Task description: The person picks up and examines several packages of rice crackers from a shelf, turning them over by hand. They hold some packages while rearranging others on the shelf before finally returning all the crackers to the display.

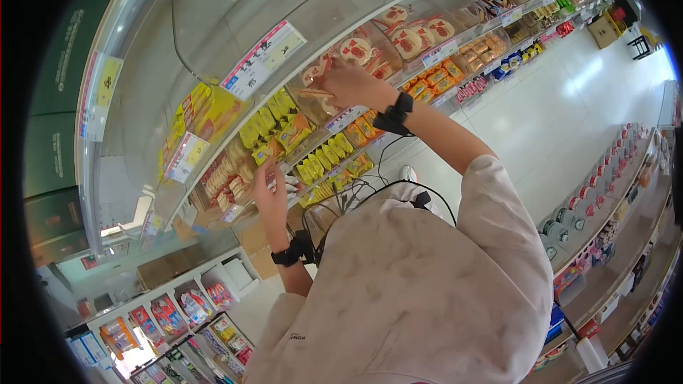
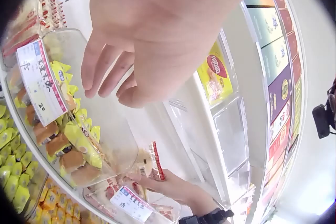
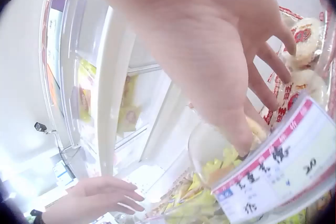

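My right hand [image 1: 352, 85] reaches into a clear shelf bin of round flat pastries [image 1: 355, 50] in clear wrappers with red print. It grips one wrapped pastry [image 2: 156, 162], which stands on edge by the fingers with its red-and-white wrapper edge up. The thumb partly hides that pastry in the right wrist view. My left hand [image 1: 270, 188] hovers, fingers relaxed and holding nothing, beside the neighbouring bin of yellow-wrapped cakes [image 1: 290, 132]. In the left wrist view those yellow packets [image 2: 84, 142] lie below its fingertips.
Price tags [image 1: 263, 60] line the curved clear bin fronts. Lower shelves hold orange packets [image 1: 434, 82] and more yellow packets [image 1: 324, 160]. To the left lie wrapped pastries [image 1: 231, 174] and a large yellow bag [image 1: 206, 114]. Behind the person, another shelf carries red-labelled jars [image 1: 587, 193].
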The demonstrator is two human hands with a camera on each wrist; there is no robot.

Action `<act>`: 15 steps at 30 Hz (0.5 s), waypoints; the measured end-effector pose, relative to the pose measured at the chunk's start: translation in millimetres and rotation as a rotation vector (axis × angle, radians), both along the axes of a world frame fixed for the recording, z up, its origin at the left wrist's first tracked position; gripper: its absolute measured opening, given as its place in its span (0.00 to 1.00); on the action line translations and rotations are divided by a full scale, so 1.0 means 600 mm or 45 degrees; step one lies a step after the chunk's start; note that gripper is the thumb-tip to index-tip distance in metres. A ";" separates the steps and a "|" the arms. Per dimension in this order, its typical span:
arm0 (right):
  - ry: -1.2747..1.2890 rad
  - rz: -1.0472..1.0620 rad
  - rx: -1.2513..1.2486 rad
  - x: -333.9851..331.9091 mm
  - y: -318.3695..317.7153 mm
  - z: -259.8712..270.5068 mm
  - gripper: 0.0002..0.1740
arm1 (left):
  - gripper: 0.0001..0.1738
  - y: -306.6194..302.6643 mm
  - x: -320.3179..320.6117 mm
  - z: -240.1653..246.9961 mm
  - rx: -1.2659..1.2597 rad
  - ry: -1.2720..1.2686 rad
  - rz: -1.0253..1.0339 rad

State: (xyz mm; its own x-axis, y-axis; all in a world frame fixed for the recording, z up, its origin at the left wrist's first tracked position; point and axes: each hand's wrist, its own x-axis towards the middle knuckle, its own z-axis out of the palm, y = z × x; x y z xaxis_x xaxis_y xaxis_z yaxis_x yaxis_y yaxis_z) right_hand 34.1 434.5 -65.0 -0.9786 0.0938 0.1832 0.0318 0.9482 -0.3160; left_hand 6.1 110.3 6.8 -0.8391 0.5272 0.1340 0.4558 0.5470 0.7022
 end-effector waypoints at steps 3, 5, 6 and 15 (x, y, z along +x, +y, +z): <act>0.184 0.016 -0.009 0.044 -0.019 -0.014 0.17 | 0.15 0.021 0.005 0.003 -0.041 -0.038 -0.125; 0.355 -0.053 0.038 0.063 -0.026 0.013 0.16 | 0.15 0.033 0.003 0.000 -0.031 -0.026 -0.220; 0.441 -0.087 -0.032 0.074 -0.031 0.032 0.19 | 0.15 0.038 0.003 -0.002 0.000 -0.090 -0.220; 0.592 0.106 -0.383 0.164 -0.127 0.131 0.39 | 0.22 0.074 -0.005 -0.013 0.877 -1.315 -0.382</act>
